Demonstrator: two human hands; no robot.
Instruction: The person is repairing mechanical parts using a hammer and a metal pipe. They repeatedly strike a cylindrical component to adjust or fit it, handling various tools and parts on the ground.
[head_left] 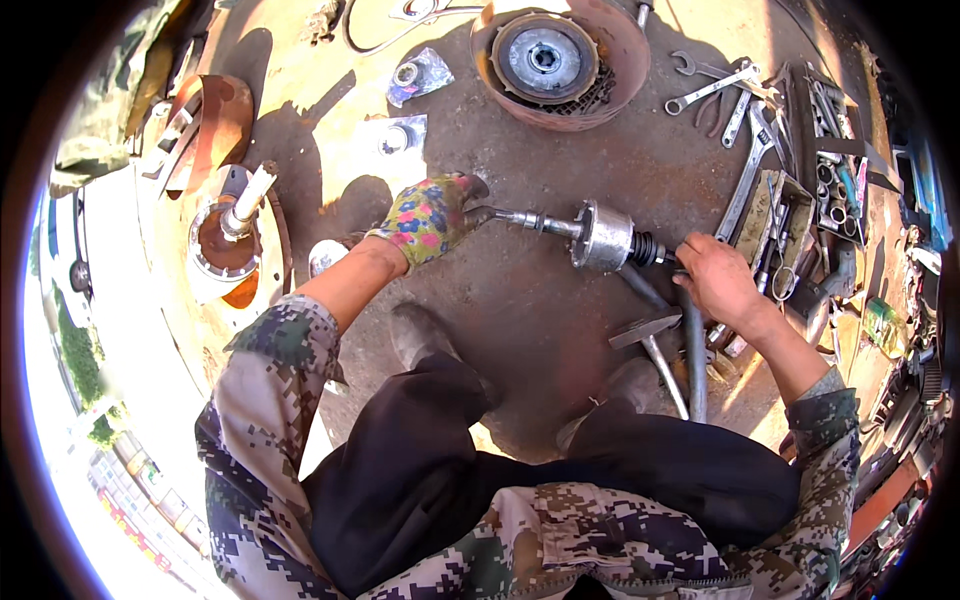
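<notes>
A metal shaft with a silver drum [607,237] and a dark coil spring [645,248] is held crosswise above the ground in front of me. My left hand [428,220], in a floral glove with dark fingertips, is closed around the shaft's thin left end. Bare and closed, my right hand [718,280] grips the opposite end, just past the spring; its fingertips are partly hidden. Below the drum lie a hammer [645,330] and a thick grey pipe [694,360].
A round rusty pan [625,95] holding a toothed disc [545,58] stands ahead. Two bagged ring parts, one in a clear bag [420,78], lie left of it. Wrenches [712,90] and a tool tray [775,215] crowd the right. At left is a flanged housing [222,250].
</notes>
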